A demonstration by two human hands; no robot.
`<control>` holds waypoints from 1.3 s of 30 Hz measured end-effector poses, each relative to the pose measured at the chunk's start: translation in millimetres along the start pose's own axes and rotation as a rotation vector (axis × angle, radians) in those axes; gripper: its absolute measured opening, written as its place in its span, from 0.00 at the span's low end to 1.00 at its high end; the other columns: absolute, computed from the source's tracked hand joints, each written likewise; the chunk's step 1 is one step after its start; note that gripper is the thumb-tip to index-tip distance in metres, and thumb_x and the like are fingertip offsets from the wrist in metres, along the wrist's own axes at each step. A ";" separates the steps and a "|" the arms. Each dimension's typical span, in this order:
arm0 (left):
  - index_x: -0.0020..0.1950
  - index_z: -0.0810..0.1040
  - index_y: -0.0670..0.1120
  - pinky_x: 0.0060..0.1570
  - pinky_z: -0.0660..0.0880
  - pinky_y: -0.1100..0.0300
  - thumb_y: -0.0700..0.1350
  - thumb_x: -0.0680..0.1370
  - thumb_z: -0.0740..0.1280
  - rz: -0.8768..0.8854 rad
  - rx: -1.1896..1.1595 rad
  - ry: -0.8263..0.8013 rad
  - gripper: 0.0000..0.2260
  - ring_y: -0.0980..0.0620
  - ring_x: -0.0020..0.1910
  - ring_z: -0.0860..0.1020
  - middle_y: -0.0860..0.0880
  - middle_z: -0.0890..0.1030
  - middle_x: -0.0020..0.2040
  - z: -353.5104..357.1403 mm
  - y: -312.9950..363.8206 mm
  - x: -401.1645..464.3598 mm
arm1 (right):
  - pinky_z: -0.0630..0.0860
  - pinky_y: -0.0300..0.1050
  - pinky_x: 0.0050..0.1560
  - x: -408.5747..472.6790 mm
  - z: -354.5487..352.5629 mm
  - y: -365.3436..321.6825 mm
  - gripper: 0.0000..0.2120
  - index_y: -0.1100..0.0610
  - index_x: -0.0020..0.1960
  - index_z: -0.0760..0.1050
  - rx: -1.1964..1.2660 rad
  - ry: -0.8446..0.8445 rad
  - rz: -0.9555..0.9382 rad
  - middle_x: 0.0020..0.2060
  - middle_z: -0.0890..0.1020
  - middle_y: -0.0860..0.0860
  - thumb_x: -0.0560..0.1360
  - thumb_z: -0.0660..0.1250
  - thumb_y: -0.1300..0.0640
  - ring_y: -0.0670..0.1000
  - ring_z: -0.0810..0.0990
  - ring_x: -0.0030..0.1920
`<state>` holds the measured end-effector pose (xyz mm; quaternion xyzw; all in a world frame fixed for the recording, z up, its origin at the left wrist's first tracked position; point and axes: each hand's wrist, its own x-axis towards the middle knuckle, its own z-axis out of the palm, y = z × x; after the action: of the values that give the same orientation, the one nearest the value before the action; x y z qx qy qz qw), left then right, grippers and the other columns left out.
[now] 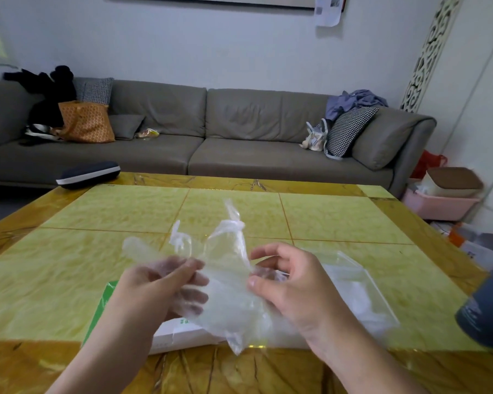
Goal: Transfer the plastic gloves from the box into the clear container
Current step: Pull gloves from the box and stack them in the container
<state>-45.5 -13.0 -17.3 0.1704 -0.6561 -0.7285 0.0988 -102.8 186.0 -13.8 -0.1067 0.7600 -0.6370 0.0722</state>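
While the left hand [165, 288] grips plastic gloves [231, 282], right hand [291, 282] fingers seemingly pinch them too.

The box [182, 335] is mostly hidden beneath the plastic gloves [228, 282]. Right of the box, a dark cylinder [487, 311] is cut off by the frame edge.

The yellow-tiled table [325, 217] fills the foreground, with the long grey sofa [211, 143] behind it. Above the table's near edge, the left hand [160, 291] and right hand [291, 285] hold the bunch of thin clear plastic gloves [228, 280] between them. Under the hands lies the flat white-and-green glove box [182, 334]; just right of it sits the clear plastic container [362, 288]. A dark cylindrical bottle [487, 311] stands at the right edge — a dark oblong case [88, 174] rests at the far-left corner.
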 end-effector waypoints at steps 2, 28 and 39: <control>0.49 0.86 0.37 0.33 0.82 0.56 0.42 0.79 0.70 -0.011 -0.093 0.006 0.09 0.43 0.32 0.81 0.37 0.85 0.43 1.5 -1.2 1.8 | 0.75 0.41 0.36 2.2 -7.5 -0.3 0.13 0.52 0.53 0.84 0.114 0.083 0.027 0.40 0.86 0.50 0.73 0.77 0.66 0.47 0.80 0.35; 0.65 0.76 0.54 0.52 0.78 0.58 0.52 0.83 0.62 0.705 1.182 -0.274 0.11 0.58 0.53 0.77 0.59 0.74 0.57 146.0 -0.2 -4.1 | 0.73 0.46 0.31 33.4 -124.8 39.5 0.10 0.61 0.39 0.75 -0.537 0.309 0.052 0.29 0.81 0.56 0.78 0.63 0.59 0.51 0.79 0.29; 0.72 0.71 0.54 0.59 0.78 0.52 0.71 0.72 0.69 0.139 1.401 -0.540 0.34 0.53 0.56 0.80 0.55 0.80 0.61 166.7 -20.2 41.5 | 0.73 0.49 0.28 30.4 -137.3 42.5 0.08 0.56 0.43 0.73 -0.932 0.345 0.110 0.41 0.78 0.52 0.75 0.64 0.68 0.56 0.80 0.35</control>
<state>-145.1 128.0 -28.7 -0.0331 -0.9766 -0.1493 -0.1512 -169.0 316.1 -30.4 0.0197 0.9692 -0.2332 -0.0765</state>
